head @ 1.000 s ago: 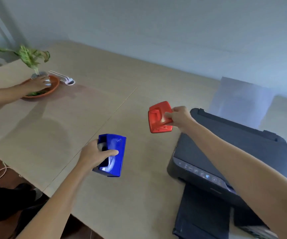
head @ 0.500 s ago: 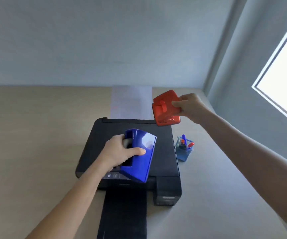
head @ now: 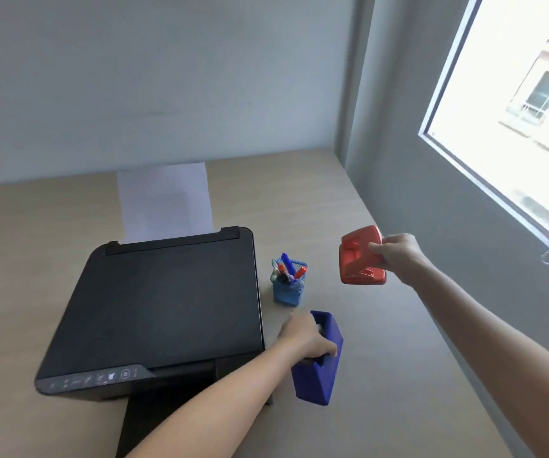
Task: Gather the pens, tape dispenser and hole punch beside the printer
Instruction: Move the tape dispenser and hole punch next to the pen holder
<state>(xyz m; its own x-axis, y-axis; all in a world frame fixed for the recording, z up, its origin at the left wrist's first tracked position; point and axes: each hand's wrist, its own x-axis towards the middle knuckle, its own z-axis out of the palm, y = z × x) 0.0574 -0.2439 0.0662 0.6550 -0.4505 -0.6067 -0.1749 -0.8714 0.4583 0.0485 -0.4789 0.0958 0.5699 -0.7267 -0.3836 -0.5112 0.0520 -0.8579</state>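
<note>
A black printer (head: 164, 309) sits on the wooden desk (head: 382, 408). Just right of it stands a blue mesh cup (head: 288, 290) holding several pens (head: 287, 265). My left hand (head: 306, 337) grips the blue tape dispenser (head: 319, 371), tilted, in front of the pen cup and right of the printer's front corner. Whether it touches the desk I cannot tell. My right hand (head: 398, 257) holds the red hole punch (head: 360, 256) in the air, to the right of the pen cup.
A white sheet of paper (head: 165, 201) stands in the printer's rear feed. The black output tray (head: 154, 424) sticks out at the front. A grey wall (head: 464, 259) with a window (head: 524, 104) bounds the desk on the right.
My view turned from the left part of the desk to the printer. Both hands carried their objects rightward over the printer; the tape dispenser came down beside it, the hole punch moved right of the pen cup.
</note>
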